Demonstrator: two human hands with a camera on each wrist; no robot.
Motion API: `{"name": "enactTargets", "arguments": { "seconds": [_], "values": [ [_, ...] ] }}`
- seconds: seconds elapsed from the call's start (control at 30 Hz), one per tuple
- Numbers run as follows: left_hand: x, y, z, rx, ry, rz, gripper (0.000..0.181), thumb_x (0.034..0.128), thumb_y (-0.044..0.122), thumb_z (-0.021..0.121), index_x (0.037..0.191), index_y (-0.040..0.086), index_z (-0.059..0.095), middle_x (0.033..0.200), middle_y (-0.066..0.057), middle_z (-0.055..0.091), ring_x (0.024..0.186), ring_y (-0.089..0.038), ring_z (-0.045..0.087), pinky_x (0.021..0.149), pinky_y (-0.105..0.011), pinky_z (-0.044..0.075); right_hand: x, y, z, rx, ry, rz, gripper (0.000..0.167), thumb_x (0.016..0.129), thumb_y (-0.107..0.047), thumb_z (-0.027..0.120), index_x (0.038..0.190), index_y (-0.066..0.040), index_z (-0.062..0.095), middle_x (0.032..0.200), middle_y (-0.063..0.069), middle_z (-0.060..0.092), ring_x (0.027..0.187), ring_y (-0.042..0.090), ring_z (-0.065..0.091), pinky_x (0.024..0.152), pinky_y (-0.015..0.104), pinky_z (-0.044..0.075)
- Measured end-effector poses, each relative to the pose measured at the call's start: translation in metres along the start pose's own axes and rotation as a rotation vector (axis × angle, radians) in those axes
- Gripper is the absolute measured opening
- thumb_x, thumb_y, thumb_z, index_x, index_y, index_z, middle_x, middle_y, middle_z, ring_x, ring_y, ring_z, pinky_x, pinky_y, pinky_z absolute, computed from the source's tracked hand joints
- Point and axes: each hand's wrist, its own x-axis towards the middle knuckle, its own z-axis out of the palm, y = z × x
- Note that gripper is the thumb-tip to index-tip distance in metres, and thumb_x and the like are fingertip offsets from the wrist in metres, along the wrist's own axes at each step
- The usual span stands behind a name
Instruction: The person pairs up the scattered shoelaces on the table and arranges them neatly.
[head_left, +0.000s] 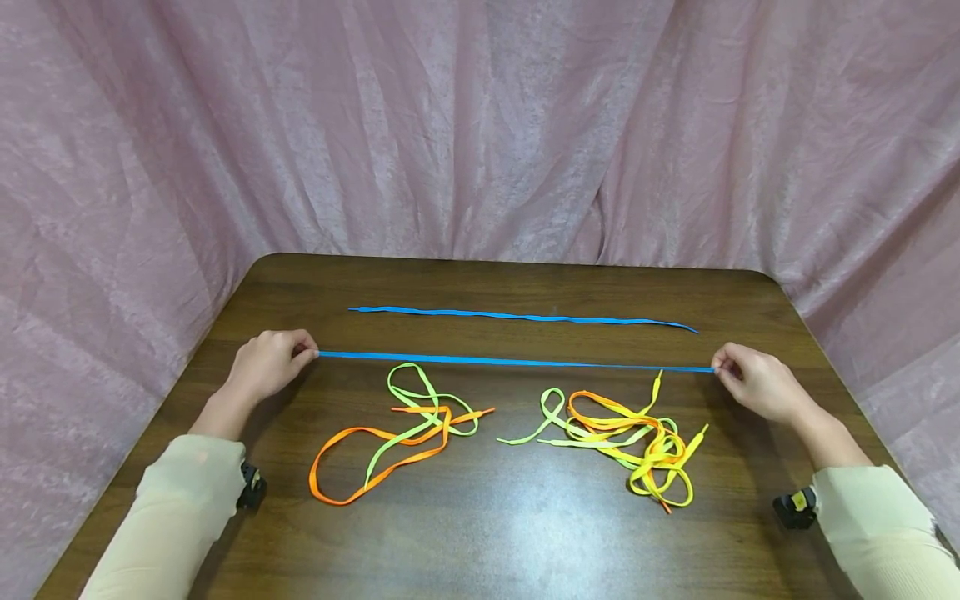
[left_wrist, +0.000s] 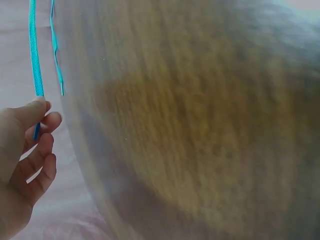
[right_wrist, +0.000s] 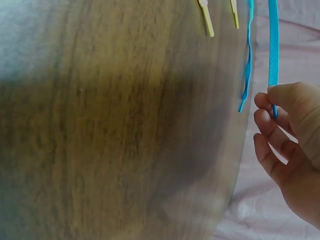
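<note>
A blue lace (head_left: 465, 360) is stretched straight between the two hands in the head view. The left hand (head_left: 272, 362) pinches its left end between thumb and index finger; the right hand (head_left: 763, 385) pinches its right end likewise. In the left wrist view the lace (left_wrist: 35, 55) passes under the thumb of the left hand (left_wrist: 25, 160), its tip sticking out below. The right wrist view shows the lace (right_wrist: 273, 45) in the right hand (right_wrist: 295, 135), the other fingers loosely curled. A second blue lace (head_left: 525, 317) lies nearly straight on the table behind the held one.
Nearer the front of the wooden table (head_left: 420, 550), an orange lace (head_left: 330, 500) and a green lace (head_left: 386, 446) lie tangled at the left. Yellow (head_left: 678, 471), orange (head_left: 600, 398) and green (head_left: 551, 400) laces form a heap at the right. A pink curtain (head_left: 480, 125) hangs behind.
</note>
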Motion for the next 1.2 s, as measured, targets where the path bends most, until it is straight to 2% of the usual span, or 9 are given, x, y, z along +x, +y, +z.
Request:
{"name": "enactTargets", "arguments": {
  "seconds": [0.27,0.47,0.63,0.87,1.2],
  "values": [
    [0.015,0.001,0.003,0.000,-0.003,-0.039,0.009,0.0861,0.023,0.062,0.084,0.017,0.068,0.079,-0.003,0.068,0.066,-0.026,0.061,0.052,-0.043,0.045,0.010,0.006,0.005,-0.034,0.000,0.002,0.015,0.073,0.002,0.065,0.076,-0.010,0.057,0.071,-0.003,0.054,0.064,0.008,0.049,0.054,0.029,0.042],
    [0.025,0.002,0.006,-0.026,-0.013,-0.094,0.012,0.0872,0.021,0.059,0.087,0.015,0.068,0.081,-0.005,0.067,0.068,-0.028,0.060,0.053,-0.044,0.044,0.017,0.011,0.008,-0.047,-0.021,0.034,0.010,0.076,0.002,0.061,0.077,-0.007,0.058,0.073,0.001,0.053,0.066,0.014,0.050,0.055,0.032,0.042],
    [0.033,0.000,0.009,-0.033,-0.026,-0.138,0.013,0.0874,0.022,0.057,0.089,0.014,0.068,0.082,-0.006,0.066,0.070,-0.030,0.060,0.053,-0.044,0.044,0.025,0.013,0.009,-0.048,-0.047,0.082,0.006,0.077,-0.001,0.060,0.077,-0.006,0.057,0.074,0.003,0.052,0.066,0.015,0.049,0.054,0.032,0.040],
    [0.040,-0.001,0.009,-0.041,-0.009,-0.190,0.014,0.0863,0.024,0.057,0.087,0.016,0.069,0.085,-0.010,0.067,0.075,-0.035,0.061,0.055,-0.047,0.044,0.037,0.014,0.011,-0.044,-0.098,0.146,0.003,0.080,-0.005,0.058,0.078,-0.005,0.056,0.074,0.004,0.051,0.064,0.016,0.048,0.053,0.031,0.037],
    [0.052,0.000,0.011,-0.069,0.013,-0.262,0.017,0.0848,0.025,0.057,0.084,0.014,0.070,0.082,-0.007,0.067,0.073,-0.032,0.060,0.056,-0.043,0.043,0.055,0.020,0.012,-0.054,-0.159,0.228,0.004,0.080,-0.005,0.052,0.080,-0.003,0.055,0.075,0.007,0.052,0.065,0.022,0.050,0.054,0.036,0.038]
  ]
}}
